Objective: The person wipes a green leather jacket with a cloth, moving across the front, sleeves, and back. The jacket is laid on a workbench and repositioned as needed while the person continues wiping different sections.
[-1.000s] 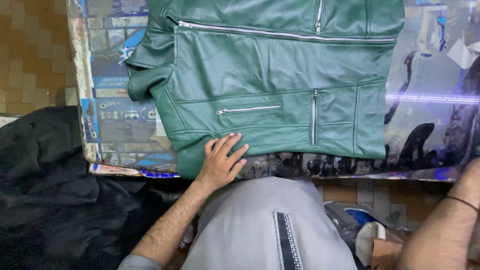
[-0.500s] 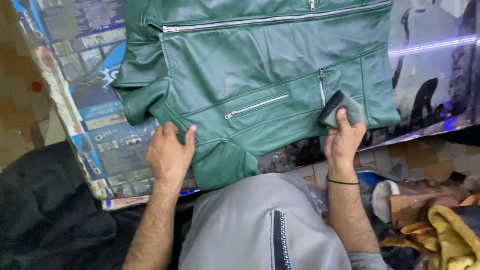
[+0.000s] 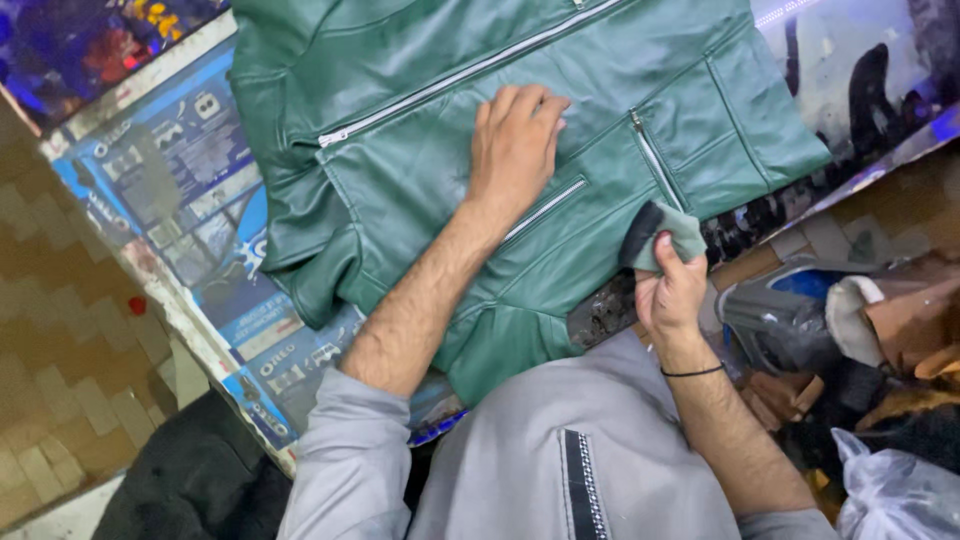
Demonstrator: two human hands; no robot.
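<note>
Pressing flat with fingers spread, the left hand [image 3: 515,140] has slid from the hem up onto the chest of the green leather jacket [image 3: 420,190] spread on the surface [image 3: 190,210]. The right hand [image 3: 672,290] has dropped to the hem, pinching a dark-tipped cloth pad [image 3: 660,232], suggesting wiping moves onward.

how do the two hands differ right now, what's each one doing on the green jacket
The left hand lies flat, palm down, on the middle of the green jacket, while the right hand is closed around a small dark cloth pad at the jacket's lower edge. The right wrist wears a thin black band; the left wrist is bare. Both are bare hands with grey sleeves pushed up.
</note>
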